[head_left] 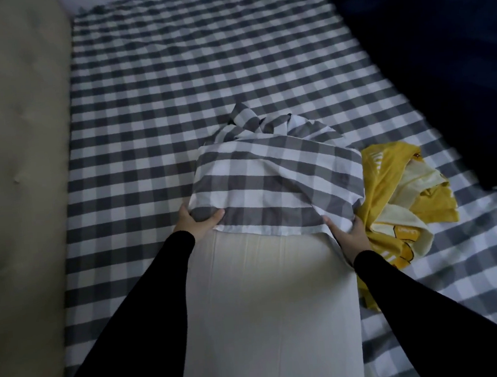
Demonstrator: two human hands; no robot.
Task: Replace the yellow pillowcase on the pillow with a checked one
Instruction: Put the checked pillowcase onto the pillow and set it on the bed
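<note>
A bare white pillow (268, 300) lies lengthwise on the bed, running from the bottom edge toward the middle. A grey and white checked pillowcase (273, 180) covers its far end, with loose cloth bunched beyond. My left hand (195, 222) grips the pillowcase's open hem at the left corner. My right hand (350, 234) grips the hem at the right corner. The yellow pillowcase (400, 200) lies crumpled on the bed just right of the pillow, touching my right wrist.
The bed is covered by a grey and white checked sheet (196, 73). A beige padded headboard or wall panel (18, 147) runs along the left. A dark navy blanket (439, 54) is heaped at the upper right.
</note>
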